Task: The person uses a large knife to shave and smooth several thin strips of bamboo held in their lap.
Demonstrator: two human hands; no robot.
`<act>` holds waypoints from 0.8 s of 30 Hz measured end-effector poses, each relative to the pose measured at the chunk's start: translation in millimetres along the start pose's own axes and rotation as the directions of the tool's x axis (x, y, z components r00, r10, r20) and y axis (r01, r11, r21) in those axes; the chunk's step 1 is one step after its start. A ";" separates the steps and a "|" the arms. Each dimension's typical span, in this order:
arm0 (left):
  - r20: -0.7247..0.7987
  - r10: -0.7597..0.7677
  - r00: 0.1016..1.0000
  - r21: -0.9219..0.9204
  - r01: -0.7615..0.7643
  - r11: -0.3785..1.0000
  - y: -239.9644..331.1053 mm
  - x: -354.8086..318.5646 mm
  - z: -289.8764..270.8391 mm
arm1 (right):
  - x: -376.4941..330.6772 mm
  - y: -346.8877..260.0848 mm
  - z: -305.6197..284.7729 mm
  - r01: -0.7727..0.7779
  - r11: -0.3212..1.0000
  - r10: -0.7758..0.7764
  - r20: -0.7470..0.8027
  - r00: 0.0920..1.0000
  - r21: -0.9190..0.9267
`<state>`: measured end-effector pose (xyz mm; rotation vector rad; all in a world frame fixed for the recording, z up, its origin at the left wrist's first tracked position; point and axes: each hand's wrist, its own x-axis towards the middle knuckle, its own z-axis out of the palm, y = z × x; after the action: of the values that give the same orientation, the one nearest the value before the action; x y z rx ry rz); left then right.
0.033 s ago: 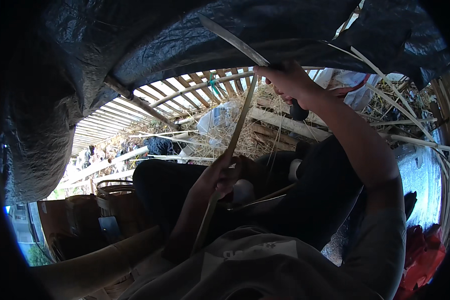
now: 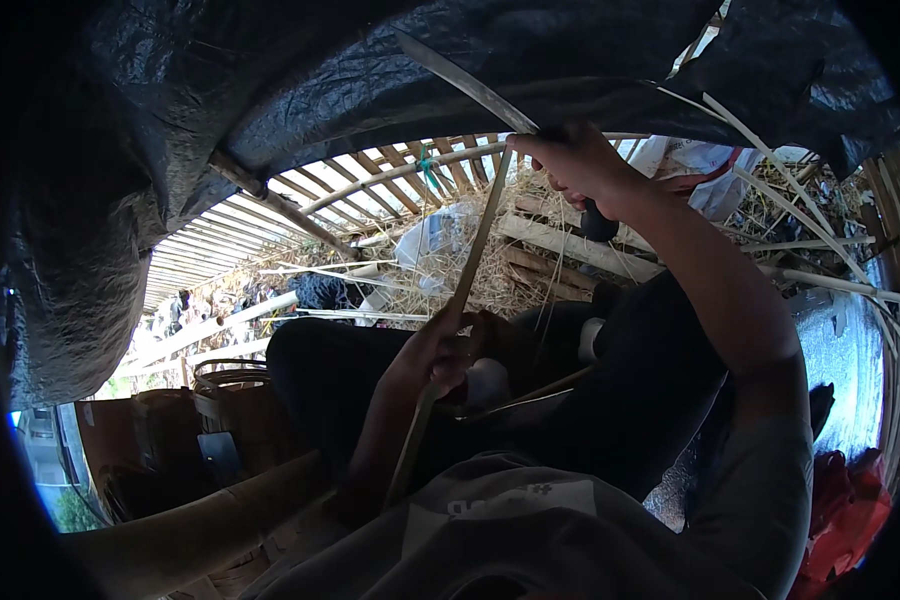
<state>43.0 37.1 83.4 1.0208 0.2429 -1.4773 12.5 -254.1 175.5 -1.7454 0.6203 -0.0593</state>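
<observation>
My right hand (image 2: 592, 178) is closed round the dark handle of a long-bladed knife (image 2: 467, 85), raised at the upper middle. Its blade slants up and to the left, in front of the dark sheeting. Lower and to the left, my left hand (image 2: 432, 357) grips a long bamboo strip (image 2: 482, 238). The strip runs from beside my body up to the knife, and its top end meets the blade's base near my right fingers. Whether the edge is cutting into it cannot be made out. My bent legs (image 2: 630, 370) lie beneath both hands in shadow.
Dark plastic sheeting (image 2: 300, 95) hangs overhead. Beyond my legs are a slatted bamboo fence (image 2: 205, 240), straw (image 2: 490, 270) and a white sack (image 2: 705, 175). A thick bamboo pole (image 2: 220, 515) lies at the lower left. Thin strips (image 2: 795, 185) stick up at the right, above a red plastic bag (image 2: 835, 520).
</observation>
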 end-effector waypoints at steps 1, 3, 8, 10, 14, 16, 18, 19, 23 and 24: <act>0.028 -0.019 0.999 -0.048 0.020 0.999 -0.8 2.7 -3.5 | -1.2 -1.2 -0.1 -0.030 0.999 0.030 0.003 1.000 -0.022; 0.085 -0.057 0.995 -0.138 0.069 0.988 -4.3 12.9 -13.8 | -1.9 -0.5 -0.7 -0.094 0.994 0.095 0.007 0.995 -0.060; 0.009 0.122 0.992 -0.333 -0.112 0.936 -21.2 35.2 -29.4 | 9.4 13.5 15.0 -0.014 0.936 0.047 0.084 0.995 -0.352; 0.148 0.134 0.980 -0.323 -0.081 0.943 -17.8 33.8 -30.3 | 16.4 21.0 21.4 0.002 0.887 0.061 0.120 0.991 -0.462; 0.372 0.169 0.913 -0.365 -0.023 0.931 -9.7 28.4 -36.7 | 20.8 46.7 45.2 0.092 0.783 0.054 0.216 0.975 -0.615; 0.367 0.205 0.907 -0.339 -0.075 0.938 -4.0 26.1 -36.7 | 16.7 54.2 56.4 0.148 0.754 0.044 0.274 0.961 -0.640; 0.287 0.243 0.927 -0.227 -0.180 0.957 0.7 20.8 -35.7 | 13.9 51.6 60.8 0.250 0.687 0.024 0.366 0.930 -0.682; 0.227 0.258 0.939 -0.181 -0.219 0.959 0.0 22.5 -37.8 | 16.7 52.6 61.2 0.282 0.701 0.001 0.396 0.918 -0.655; 0.064 0.273 0.960 -0.242 -0.251 0.937 -1.0 26.1 -27.1 | 35.7 71.1 60.0 0.334 0.759 -0.045 0.467 0.883 -0.558; 0.039 0.265 0.964 -0.324 -0.238 0.916 0.1 25.1 -24.9 | 38.2 67.6 64.7 0.335 0.774 -0.046 0.481 0.876 -0.537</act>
<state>57.8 36.5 51.3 0.7004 0.2689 -1.1956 43.2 -222.2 84.6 -2.3487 0.0983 0.4373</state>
